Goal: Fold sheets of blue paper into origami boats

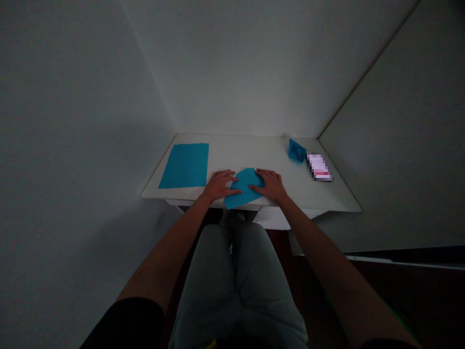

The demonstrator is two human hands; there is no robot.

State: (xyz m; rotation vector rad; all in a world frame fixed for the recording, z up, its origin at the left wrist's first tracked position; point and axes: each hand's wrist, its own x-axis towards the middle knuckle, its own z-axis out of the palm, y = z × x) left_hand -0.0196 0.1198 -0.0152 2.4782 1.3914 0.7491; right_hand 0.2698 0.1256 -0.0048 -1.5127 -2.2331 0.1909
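A partly folded sheet of blue paper (244, 186) lies at the front edge of the white table, its near corner reaching over the edge. On its left side rests my left hand (221, 185), fingers spread, with the thumb and fingertips touching the paper. My right hand (269, 185) lies on the paper's right side, its fingers also apart and the thumb pointing inward. Both palms hide the side edges of the paper. Neither hand is closed around it.
To the left lies a flat blue sheet (186, 166). At the back right stands a folded blue paper shape (297, 151), beside a phone with a blurred screen (318, 166). Walls enclose the white table (250, 145) at the back and both sides.
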